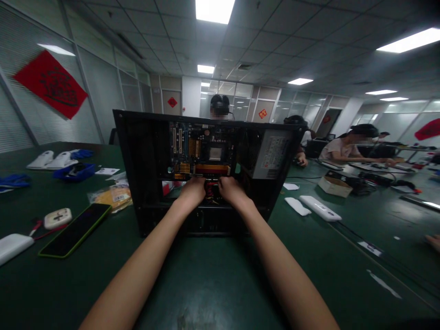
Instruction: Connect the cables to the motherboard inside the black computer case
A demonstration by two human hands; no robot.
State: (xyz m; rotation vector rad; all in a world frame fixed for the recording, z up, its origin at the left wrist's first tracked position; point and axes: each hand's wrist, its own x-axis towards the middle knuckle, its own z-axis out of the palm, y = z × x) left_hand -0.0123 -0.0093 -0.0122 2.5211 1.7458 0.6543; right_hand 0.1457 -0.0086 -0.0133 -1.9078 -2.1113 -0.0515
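Note:
A black computer case (125, 174) stands upright on the green table, its open side facing me. Inside it are a motherboard (202, 151) and, at the upper right, a silver power supply (271, 153). My left hand (192, 191) and my right hand (232, 189) reach in just under the motherboard's lower edge. Both are closed with the fingers curled inward, and the fingertips are hidden. Between them shows a small bundle of dark and red wires (212, 195). I cannot make out what either hand grips.
To the left lie a phone (77, 229), a white round-cornered gadget (57, 218), a yellow packet (113, 197), a blue tray (74, 172) and white shoes (55, 159). On the right are a white power strip (319, 208) and a small box (334, 185). Other people sit beyond.

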